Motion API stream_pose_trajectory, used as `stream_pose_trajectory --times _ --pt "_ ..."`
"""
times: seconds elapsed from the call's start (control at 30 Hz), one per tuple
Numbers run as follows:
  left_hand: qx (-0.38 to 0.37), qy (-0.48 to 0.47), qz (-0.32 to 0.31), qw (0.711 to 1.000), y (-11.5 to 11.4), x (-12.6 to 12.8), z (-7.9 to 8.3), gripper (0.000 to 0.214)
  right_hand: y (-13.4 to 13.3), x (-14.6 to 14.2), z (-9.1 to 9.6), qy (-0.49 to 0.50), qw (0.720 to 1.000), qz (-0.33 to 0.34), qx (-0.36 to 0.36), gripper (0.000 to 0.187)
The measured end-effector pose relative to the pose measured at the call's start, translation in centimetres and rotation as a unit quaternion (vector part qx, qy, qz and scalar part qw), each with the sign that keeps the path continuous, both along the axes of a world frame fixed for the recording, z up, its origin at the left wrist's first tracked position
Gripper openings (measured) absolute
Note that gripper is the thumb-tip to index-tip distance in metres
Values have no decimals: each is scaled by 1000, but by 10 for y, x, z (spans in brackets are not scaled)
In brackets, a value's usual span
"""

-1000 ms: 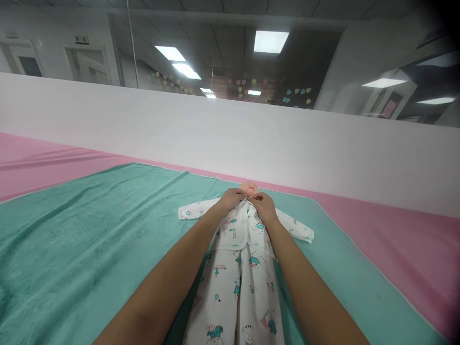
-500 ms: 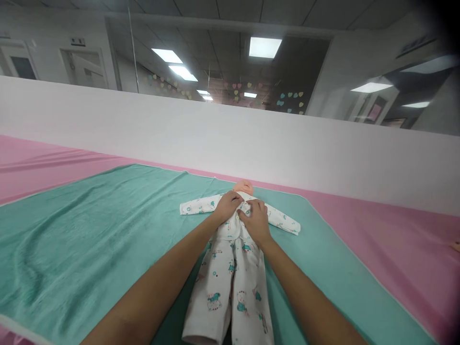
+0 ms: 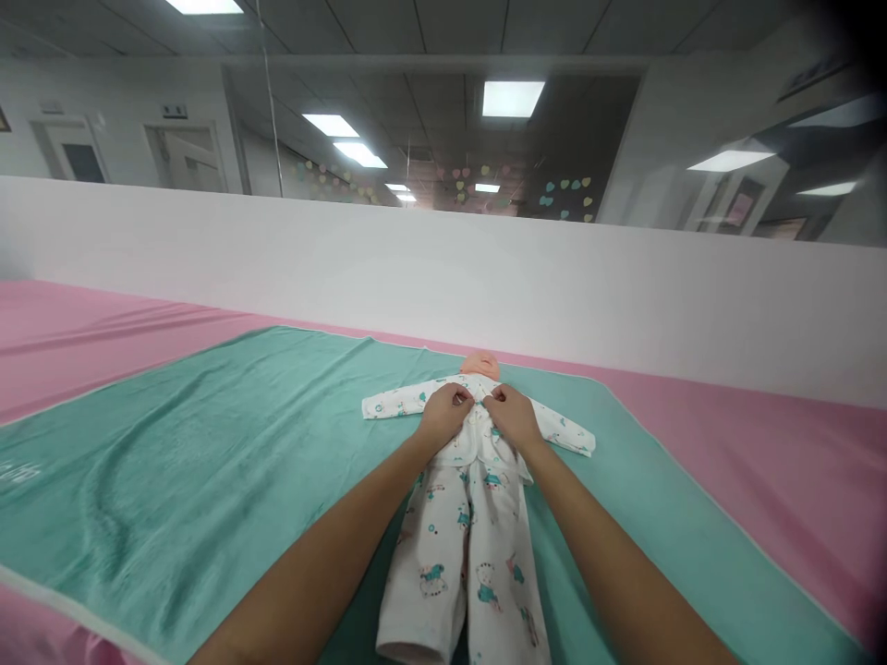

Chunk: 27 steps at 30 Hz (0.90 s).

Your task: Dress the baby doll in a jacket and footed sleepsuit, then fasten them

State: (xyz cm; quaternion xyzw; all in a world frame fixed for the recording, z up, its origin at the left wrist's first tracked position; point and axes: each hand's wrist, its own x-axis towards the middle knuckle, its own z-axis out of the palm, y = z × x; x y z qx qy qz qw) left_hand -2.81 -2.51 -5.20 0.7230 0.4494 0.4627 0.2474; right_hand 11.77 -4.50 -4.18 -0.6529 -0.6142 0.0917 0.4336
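A baby doll (image 3: 480, 364) lies on its back, its head at the far end and its sleeves spread to both sides. It wears a white pajama top (image 3: 466, 449) with small teal prints, and matching pajama pants (image 3: 431, 577) stretch toward me. On the left side of the chest, my left hand (image 3: 444, 414) pinches the front edge of the top. Opposite it, my right hand (image 3: 514, 416) is closed on the other front edge, a small gap between the two. Fingers cover the fastening there, so whether it is joined cannot be seen.
Under the doll spreads a teal blanket (image 3: 228, 462) with a few wrinkles, laid over a pink sheet (image 3: 762, 443). Behind it rises a low white wall (image 3: 416, 277), topped by glass (image 3: 430, 120) showing reflected ceiling lights and heart stickers.
My hands have drawn slightly apart at the chest, still at the top's front. The view has shifted a little, so the doll appears lower and further right.
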Motion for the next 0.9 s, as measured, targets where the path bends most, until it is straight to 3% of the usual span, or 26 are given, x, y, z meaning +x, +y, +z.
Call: stream_pose_trajectory --times 0.13,0.2,0.37,0.6,0.8,0.9 --pt "-71 -77 -77 992 -2 -1 4 21 -6 -6 -2 11 997 12 70 7" --pt "-71 -65 -91 991 -2 0 6 24 -10 -10 -2 -19 996 21 81 8" --pt "-41 -34 -68 996 0 0 7 15 -12 -8 -2 46 998 33 37 12" --pt "-97 -107 -95 985 2 -5 9 14 -12 4 2 223 961 150 -55 18" --pt "-105 -103 -103 984 2 -3 13 15 -11 4 4 136 983 114 -37 23" --pt "-100 -86 -98 986 4 -1 14 16 -9 6 2 160 978 128 -40 18"
